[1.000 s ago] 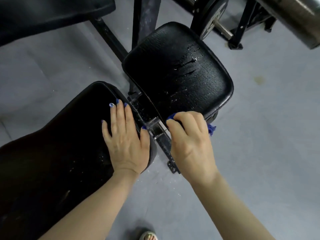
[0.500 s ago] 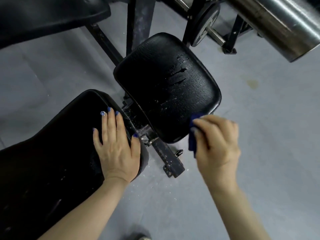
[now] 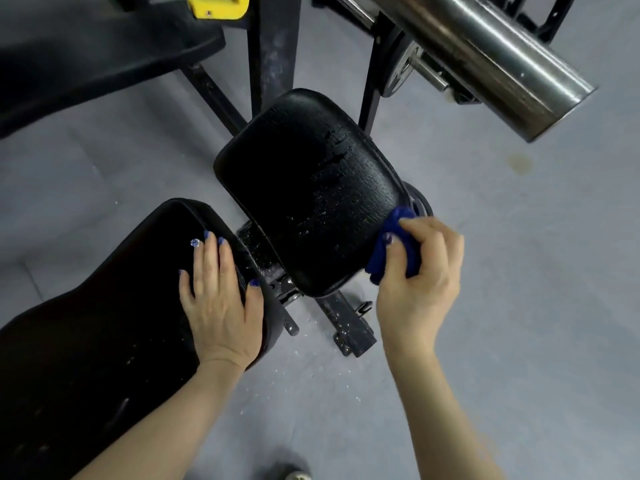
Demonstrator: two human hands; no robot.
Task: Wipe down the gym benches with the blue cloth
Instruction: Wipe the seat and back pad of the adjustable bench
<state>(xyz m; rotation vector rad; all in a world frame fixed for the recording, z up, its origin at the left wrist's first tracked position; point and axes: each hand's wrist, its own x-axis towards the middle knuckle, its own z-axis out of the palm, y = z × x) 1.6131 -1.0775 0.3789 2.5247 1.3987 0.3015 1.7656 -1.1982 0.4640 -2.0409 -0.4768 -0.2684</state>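
Black, pebbled vinyl covered the seat pad point(image 3: 308, 192) in front of me, and beads of wet glinted across its middle and its near right part. My right hand point(image 3: 419, 275) was at the pad's right edge, its grip closed round the blue cloth point(image 3: 388, 247), which was bunched between my thumb and curled fingers. The cloth touched the rim of the pad near its right corner, and a fold of it hung down just below that edge.

My left hand point(image 3: 221, 299) lay flat on the upper end of the longer back pad point(image 3: 104, 323), fingers straight and spread a little, holding nothing. Its fingertips reached the pad's rounded end, and the thumb rested at the edge facing the gap between the two pads.

In that gap the dark metal frame point(image 3: 346, 323) showed, speckled with pale flecks, and more flecks dotted the grey floor point(image 3: 519, 306) under it. A thick steel bar sleeve point(image 3: 485, 53) ran in from the top right, above and well apart from the seat pad. Another black pad point(image 3: 104, 64) stood at the upper left, with a yellow part point(image 3: 218, 6) at the top edge beside it.
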